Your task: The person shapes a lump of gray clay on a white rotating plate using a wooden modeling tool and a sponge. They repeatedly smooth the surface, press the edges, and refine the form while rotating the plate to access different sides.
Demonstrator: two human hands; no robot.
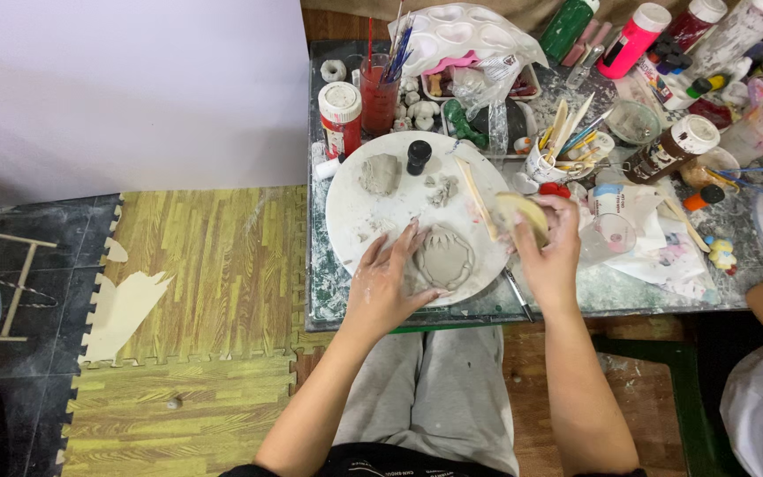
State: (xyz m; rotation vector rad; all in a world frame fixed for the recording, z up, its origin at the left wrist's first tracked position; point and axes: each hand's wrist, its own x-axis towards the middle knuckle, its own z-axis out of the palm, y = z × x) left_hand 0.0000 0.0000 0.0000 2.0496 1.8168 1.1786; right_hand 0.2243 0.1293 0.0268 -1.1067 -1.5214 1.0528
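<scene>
Grey-trousered knees sit below the worktop (611, 291) as the left hand (388, 284) rests open-fingered against the flat clay piece (442, 257) on the white round board (351, 212), just left of the right hand (551, 243) clutching a yellow sponge (523, 212)

1. Bright, even light falls from above, with only soft, faint shadows.
2. The white wall (134, 88) at upper left is washed out.
3. Focus is sharp; edges bend slightly.
</scene>
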